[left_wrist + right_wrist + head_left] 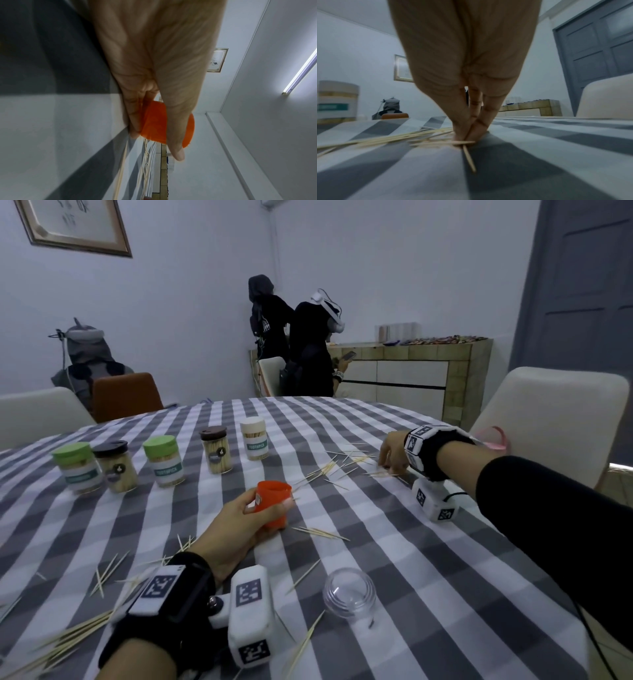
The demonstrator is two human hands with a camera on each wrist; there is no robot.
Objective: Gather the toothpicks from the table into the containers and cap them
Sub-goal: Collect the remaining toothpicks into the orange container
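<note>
My left hand [270, 506] grips an orange plastic cap [274, 491], open side up, just above the middle of the checked tablecloth [428, 559]; in the left wrist view the thumb and fingers wrap round the orange cap [154, 124]. At the far right my right hand [388, 463] pinches loose toothpicks [330, 469] against the cloth; the right wrist view shows the fingertips [462, 136] closed on a few toothpicks [385, 139]. A clear uncapped container [349, 594] stands near the front. More toothpicks lie at the front left [68, 637] and by the cap [323, 532].
Several capped toothpick jars stand in a row at the left, from a green-lidded one [77, 463] to a white-lidded one [253, 440]. White chairs [555, 419] and an orange chair [126, 395] ring the table. Two people [308, 350] stand by a sideboard [411, 371] behind.
</note>
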